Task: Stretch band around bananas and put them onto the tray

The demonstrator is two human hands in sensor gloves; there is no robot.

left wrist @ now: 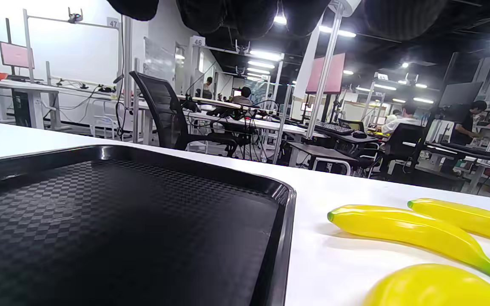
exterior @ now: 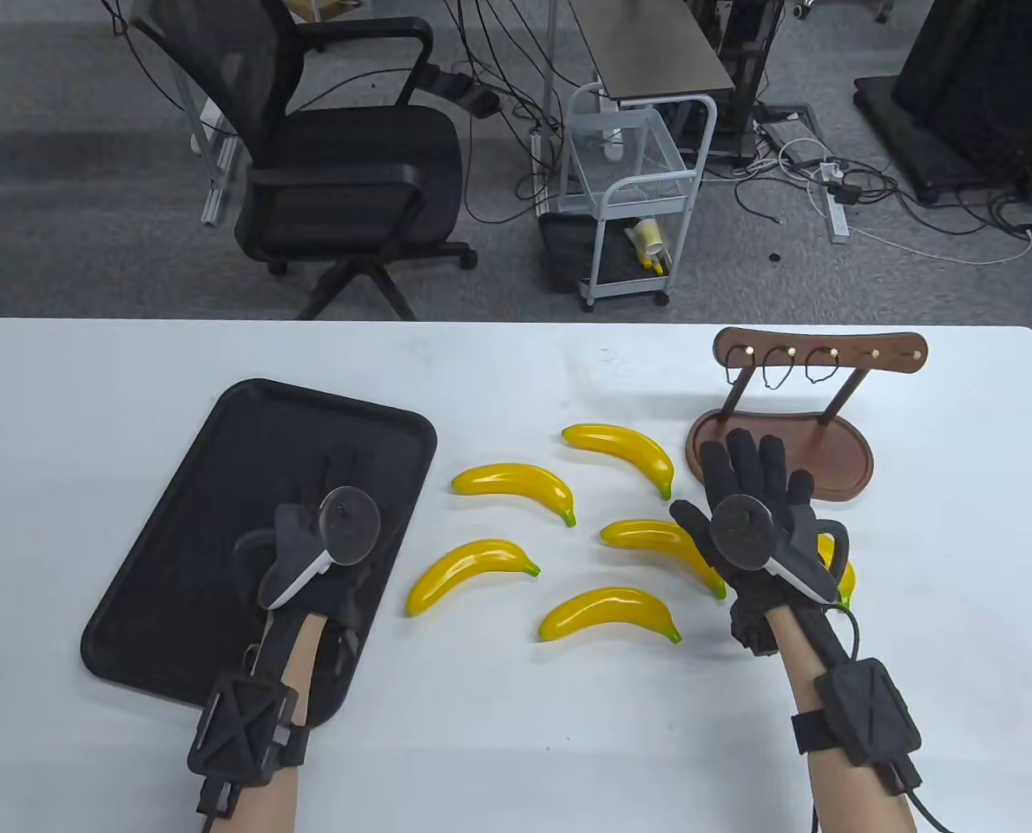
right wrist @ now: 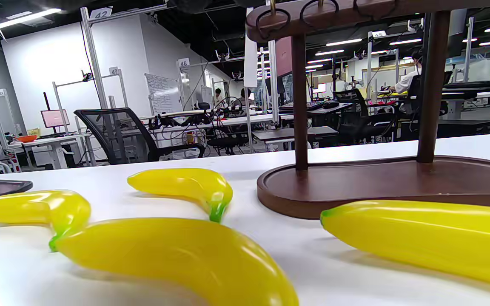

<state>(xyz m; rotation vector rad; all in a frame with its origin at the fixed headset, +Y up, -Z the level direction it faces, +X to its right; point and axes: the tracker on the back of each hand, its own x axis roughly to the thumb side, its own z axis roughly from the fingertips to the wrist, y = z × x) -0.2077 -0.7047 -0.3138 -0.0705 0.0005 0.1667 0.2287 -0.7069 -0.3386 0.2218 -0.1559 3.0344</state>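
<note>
Task not begun: six bananas (exterior: 516, 488) lie loose on the table (exterior: 516, 737), bands (exterior: 776, 368) hang on the rack (exterior: 819, 356), tray (exterior: 220, 416) bare, left hand (exterior: 338, 512) and right hand (exterior: 754, 495) both spread, holding nothing.

Both hands are in black gloves, palms down, each with a tracker on the back and a black strap box on the forearm. The left hand (exterior: 342, 512) is on the left, its fingers pointing to the far side and relaxed. The right hand (exterior: 754, 503) is on the right, its fingers straight and spread, holding nothing.
</note>
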